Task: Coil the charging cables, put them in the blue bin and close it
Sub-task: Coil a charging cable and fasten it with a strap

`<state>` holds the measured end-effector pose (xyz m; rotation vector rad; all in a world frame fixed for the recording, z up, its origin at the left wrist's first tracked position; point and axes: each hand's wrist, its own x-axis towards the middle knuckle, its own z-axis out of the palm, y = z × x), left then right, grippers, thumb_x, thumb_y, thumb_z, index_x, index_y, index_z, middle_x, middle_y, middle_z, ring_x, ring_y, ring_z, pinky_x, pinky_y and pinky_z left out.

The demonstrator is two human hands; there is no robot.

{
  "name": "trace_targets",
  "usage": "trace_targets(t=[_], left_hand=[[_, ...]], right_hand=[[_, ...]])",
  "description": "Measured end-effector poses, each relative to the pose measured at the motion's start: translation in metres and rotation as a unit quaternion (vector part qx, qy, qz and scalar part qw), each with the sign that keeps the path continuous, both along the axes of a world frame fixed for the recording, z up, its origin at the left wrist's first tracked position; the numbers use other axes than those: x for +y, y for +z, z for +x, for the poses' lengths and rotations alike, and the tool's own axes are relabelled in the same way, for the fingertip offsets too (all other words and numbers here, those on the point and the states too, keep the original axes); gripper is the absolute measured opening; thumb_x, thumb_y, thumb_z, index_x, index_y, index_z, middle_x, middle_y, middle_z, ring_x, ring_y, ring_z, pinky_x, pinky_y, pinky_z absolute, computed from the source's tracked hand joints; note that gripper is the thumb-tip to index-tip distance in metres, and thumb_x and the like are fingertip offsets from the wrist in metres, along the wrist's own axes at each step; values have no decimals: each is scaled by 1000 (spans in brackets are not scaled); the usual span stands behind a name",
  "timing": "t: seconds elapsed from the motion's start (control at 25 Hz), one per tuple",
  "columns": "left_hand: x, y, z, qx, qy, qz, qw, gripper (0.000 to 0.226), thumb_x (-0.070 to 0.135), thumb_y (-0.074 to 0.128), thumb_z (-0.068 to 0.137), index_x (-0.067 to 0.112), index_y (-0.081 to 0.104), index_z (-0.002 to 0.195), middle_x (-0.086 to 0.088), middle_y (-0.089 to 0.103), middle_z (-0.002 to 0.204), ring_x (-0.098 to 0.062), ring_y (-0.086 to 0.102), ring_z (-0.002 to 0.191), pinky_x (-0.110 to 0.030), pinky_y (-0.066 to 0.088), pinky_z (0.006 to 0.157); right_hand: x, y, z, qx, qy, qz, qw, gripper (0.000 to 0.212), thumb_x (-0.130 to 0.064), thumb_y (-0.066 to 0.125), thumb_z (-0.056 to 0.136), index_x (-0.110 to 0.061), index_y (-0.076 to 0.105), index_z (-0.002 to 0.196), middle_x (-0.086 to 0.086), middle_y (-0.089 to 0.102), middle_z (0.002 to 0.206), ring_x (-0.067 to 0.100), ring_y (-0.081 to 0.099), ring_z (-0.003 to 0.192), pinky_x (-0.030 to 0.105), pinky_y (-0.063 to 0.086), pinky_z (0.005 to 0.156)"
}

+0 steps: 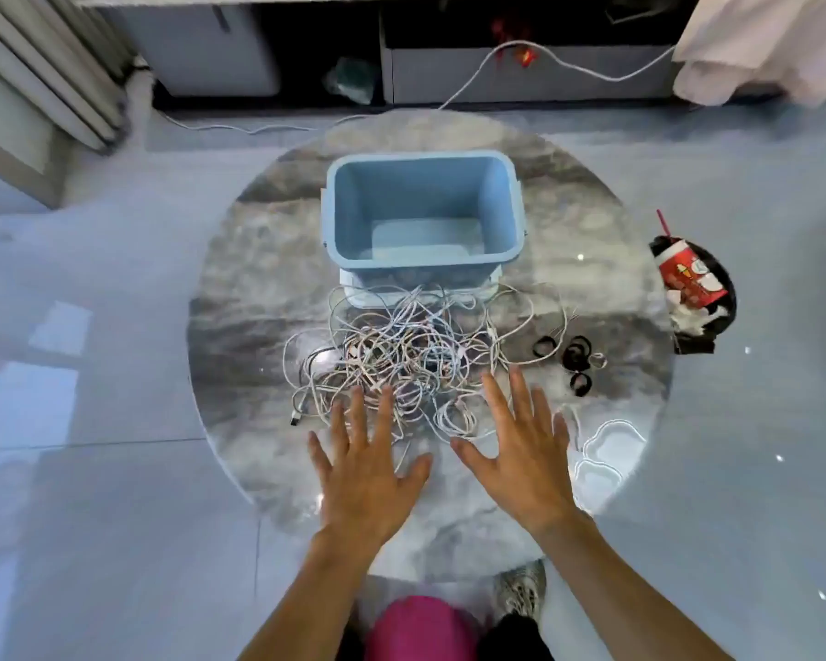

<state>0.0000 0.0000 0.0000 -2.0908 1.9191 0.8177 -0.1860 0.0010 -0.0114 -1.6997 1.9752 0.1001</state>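
Fingers (pixel 354 412) spread and holding nothing, so pinch one loose plug from the cable tangle (pixel 411 355) just beyond them.

A round gray table (pixel 258 298) is holding a blue bin (pixel 423 183), tangled cables (pixel 411 355) and black bands (pixel 575 357).

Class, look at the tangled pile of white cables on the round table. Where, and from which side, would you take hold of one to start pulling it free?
Probably the loose plug end at the near-left edge of the cable pile. It sticks out clear of the tangle, so the left hand could pinch it from the left, pulling outward. The middle is too knotted.
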Motion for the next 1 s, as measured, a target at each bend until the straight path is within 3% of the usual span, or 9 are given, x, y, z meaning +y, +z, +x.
trace_targets(t=[0.12, 0.24, 0.36, 0.44, 0.52, 0.6, 0.68, 0.8, 1.0], left_hand=[[-27, -66, -14, 2, -85, -122, 989, 81, 54, 45, 89, 28, 8, 156, -11, 11, 164, -36, 14, 149, -68, 20, 112], [-57, -132, -7, -2, -188, -171, 967, 72, 50, 37, 89, 29, 18, 155, -13, 31, 158, -36, 32, 143, -70, 28, 107], [-78, -176, 7, -12, -231, -241, 942, 69, 53, 42, 82, 33, 36, 147, -3, 58, 135, -26, 55, 126, -65, 29, 108], [-94, -177, 2, -4, -225, -238, 945, 64, 55, 46, 74, 35, 48, 135, 5, 66, 118, -21, 63, 110, -62, 44, 97], [-107, -172, -3, -27, -229, -244, 942, 55, 55, 45, 77, 36, 46, 128, 7, 65, 114, -21, 61, 108, -54, 52, 86], [-113, -167, -9, -53, -232, -241, 941, 52, 50, 42, 88, 39, 24, 135, 9, 49, 134, -20, 42, 125, -47, 37, 102], [-107, -163, -3, -39, -241, -254, 936, 57, 45, 42, 93, 40, 9, 139, 11, 34, 145, -16, 28, 131, -40, 27, 108], [-101, -161, 4, 11, -237, -264, 935, 64, 36, 50, 91, 35, 16, 145, 7, 31, 145, -18, 28, 131, -38, 27, 110], [-85, -149, 5, 63, -248, -236, 937, 81, 40, 63, 83, 29, 19, 150, 2, 35, 146, -22, 29, 133, -39, 29, 113]], right_hand=[[-16, -71, 10, -50, 38, -95, 993, 76, -55, 43, 91, -36, 6, 156, -1, 1, 166, 31, 14, 151, 58, 27, 115], [-33, -135, 13, -40, 85, -155, 983, 69, -49, 46, 92, -32, 20, 154, 0, 6, 166, 29, 19, 149, 54, 31, 114], [-53, -177, 8, 8, 130, -226, 965, 60, -51, 56, 83, -27, 47, 138, 6, 28, 158, 26, 37, 136, 46, 42, 104], [-65, -180, 0, 39, 141, -254, 956, 48, -55, 53, 79, -29, 58, 120, 4, 43, 145, 24, 54, 117, 43, 52, 91], [-76, -181, -5, 49, 148, -266, 951, 44, -57, 48, 81, -30, 59, 115, 0, 47, 135, 21, 61, 107, 41, 55, 86], [-81, -176, -4, 43, 141, -239, 960, 51, -58, 42, 82, -31, 52, 124, -2, 46, 130, 22, 59, 107, 41, 52, 90], [-80, -166, 5, 40, 146, -192, 970, 62, -57, 36, 84, -35, 35, 142, -3, 36, 137, 23, 50, 119, 40, 41, 103], [-81, -154, 12, 38, 133, -146, 980, 69, -52, 44, 91, -39, 12, 151, -7, 20, 149, 21, 36, 132, 35, 30, 112], [-64, -144, 20, 29, 111, -157, 981, 70, -44, 56, 91, -34, 20, 150, -3, 30, 149, 25, 42, 131, 40, 38, 109]])
